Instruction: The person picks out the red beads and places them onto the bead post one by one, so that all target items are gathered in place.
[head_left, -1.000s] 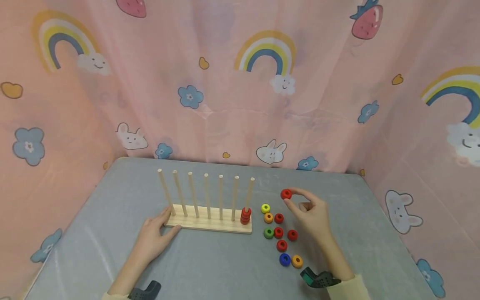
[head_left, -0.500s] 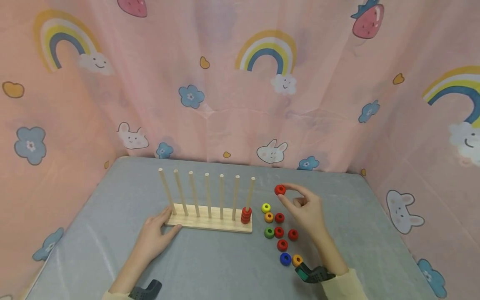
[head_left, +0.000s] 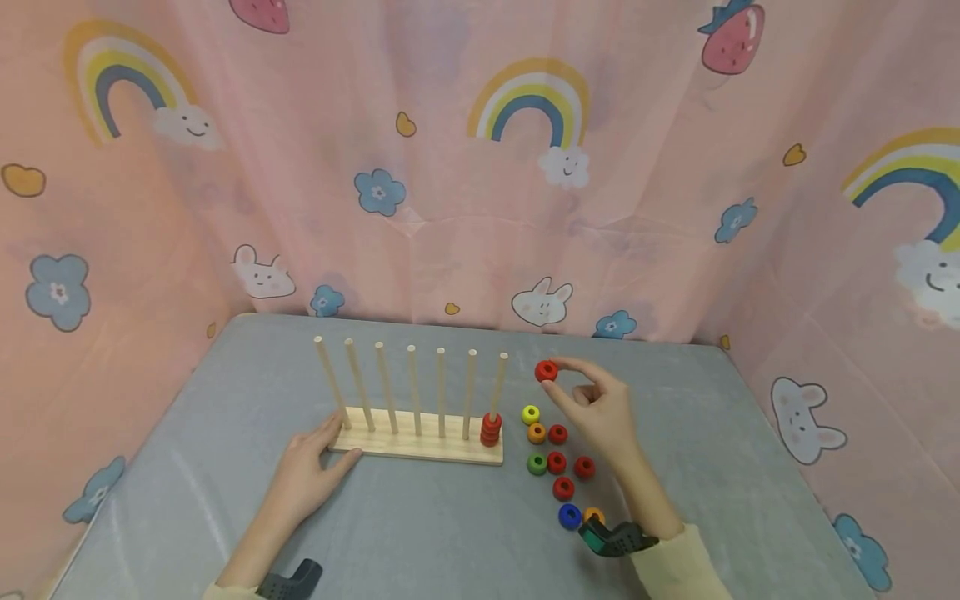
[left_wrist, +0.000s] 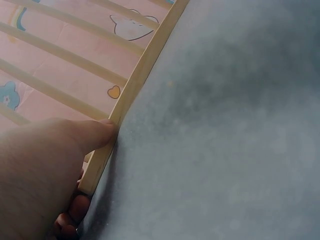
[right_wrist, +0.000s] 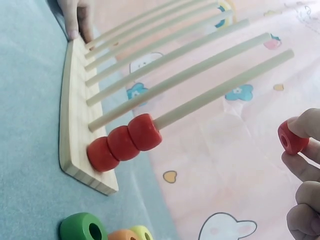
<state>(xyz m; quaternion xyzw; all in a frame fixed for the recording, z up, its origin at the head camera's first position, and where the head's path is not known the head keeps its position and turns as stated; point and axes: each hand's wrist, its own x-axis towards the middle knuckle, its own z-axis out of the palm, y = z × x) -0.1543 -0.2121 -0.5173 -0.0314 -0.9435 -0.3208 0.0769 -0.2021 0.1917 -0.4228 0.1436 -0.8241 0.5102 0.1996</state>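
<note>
A red bead [head_left: 546,371] is pinched between the right hand's [head_left: 600,412] thumb and forefinger, held apart from the rightmost peg [head_left: 498,385], to its right and seemingly near tip height. The upright peg is threaded with three red beads [head_left: 491,431] at its foot. By the left hand [head_left: 303,471], farther off, the base's [head_left: 420,448] left end is gripped.

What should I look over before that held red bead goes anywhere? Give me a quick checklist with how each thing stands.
1. Red bead pinched by the right hand: ok.
2. Wooden base held at its left end by the left hand: ok.
3. Rightmost peg bare above its three red beads: ok.
4. Held bead over that peg, if it goes there: not ok, it is off to the right.
5. Right-wrist device not touching the orange bead: cannot tell, it partly hides that bead in the head view.
</note>
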